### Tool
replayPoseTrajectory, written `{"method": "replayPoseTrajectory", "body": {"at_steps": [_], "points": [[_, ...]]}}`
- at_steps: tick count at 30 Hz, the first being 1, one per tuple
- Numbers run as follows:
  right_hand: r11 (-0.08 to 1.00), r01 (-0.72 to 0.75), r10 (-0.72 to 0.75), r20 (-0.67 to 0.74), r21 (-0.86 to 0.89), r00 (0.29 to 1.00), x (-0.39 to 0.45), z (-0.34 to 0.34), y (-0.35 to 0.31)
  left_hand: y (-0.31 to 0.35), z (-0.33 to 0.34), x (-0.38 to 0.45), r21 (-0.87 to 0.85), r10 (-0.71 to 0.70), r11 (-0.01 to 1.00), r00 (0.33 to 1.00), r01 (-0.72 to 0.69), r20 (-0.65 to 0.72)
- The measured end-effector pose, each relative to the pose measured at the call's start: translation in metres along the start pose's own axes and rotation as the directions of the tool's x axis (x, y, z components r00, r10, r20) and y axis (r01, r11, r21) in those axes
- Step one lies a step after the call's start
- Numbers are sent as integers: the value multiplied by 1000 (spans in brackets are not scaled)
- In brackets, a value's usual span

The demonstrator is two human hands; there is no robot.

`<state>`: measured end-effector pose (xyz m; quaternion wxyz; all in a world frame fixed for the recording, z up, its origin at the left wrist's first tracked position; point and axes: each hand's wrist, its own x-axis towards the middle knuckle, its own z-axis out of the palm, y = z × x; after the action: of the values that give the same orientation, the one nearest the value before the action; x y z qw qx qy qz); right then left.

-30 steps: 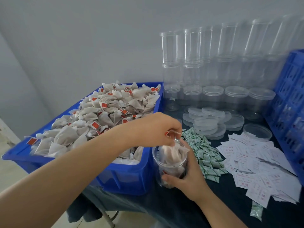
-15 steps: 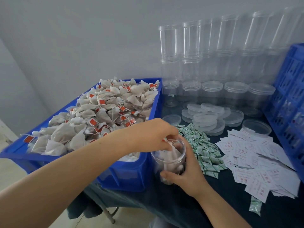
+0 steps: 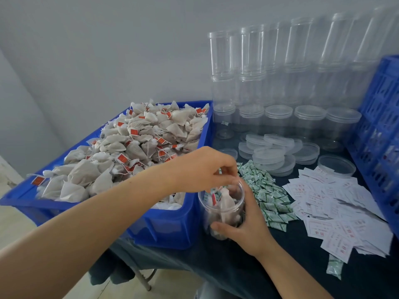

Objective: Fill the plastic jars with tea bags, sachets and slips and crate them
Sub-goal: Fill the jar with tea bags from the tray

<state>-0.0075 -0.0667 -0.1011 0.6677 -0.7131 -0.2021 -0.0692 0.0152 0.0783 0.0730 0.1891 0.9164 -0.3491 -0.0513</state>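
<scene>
The tea bags (image 3: 223,202) now sit lower in the jar (image 3: 222,210) (right hand (image 3: 248,229) grips it) — left hand (image 3: 203,169), fingers curled at the rim, grip unclear; sachets (image 3: 267,190) at three o'clock next.

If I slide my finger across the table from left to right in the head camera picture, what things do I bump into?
Blue bin of tea bags → jar held by the right hand, the left hand over its mouth → green sachets → white slips → blue crate.
</scene>
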Motion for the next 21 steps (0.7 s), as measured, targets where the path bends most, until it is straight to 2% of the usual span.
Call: {"method": "replayPoseTrajectory", "body": {"at_steps": [5, 8, 11, 13, 17, 21], "points": [[1000, -5, 4, -84, -12, 996, -2, -7, -14, -4, -8, 6, -129, -20, 992, 986, -1, -166], [998, 10, -19, -135, -68, 991, -5, -25, -29, -11, -7, 17, -224, -121, 972, 959, 63, -256], [992, 15, -36, -158, -129, 987, -18, -47, -39, -14, 5, 35, -220, -199, 966, 936, 138, -290], [986, 17, -48, -182, -167, 982, -31, -61, -42, -11, 18, 48, -187, -213, 968, 944, 168, -252], [986, -28, -6, -205, -166, 979, -58, -83, -37, 2, 46, 78, 98, -146, 984, 988, 150, -40], [985, -63, 25, -227, -161, 974, -70, -93, -34, 12, 69, 103, 268, -177, 952, 980, 146, 95]]}}
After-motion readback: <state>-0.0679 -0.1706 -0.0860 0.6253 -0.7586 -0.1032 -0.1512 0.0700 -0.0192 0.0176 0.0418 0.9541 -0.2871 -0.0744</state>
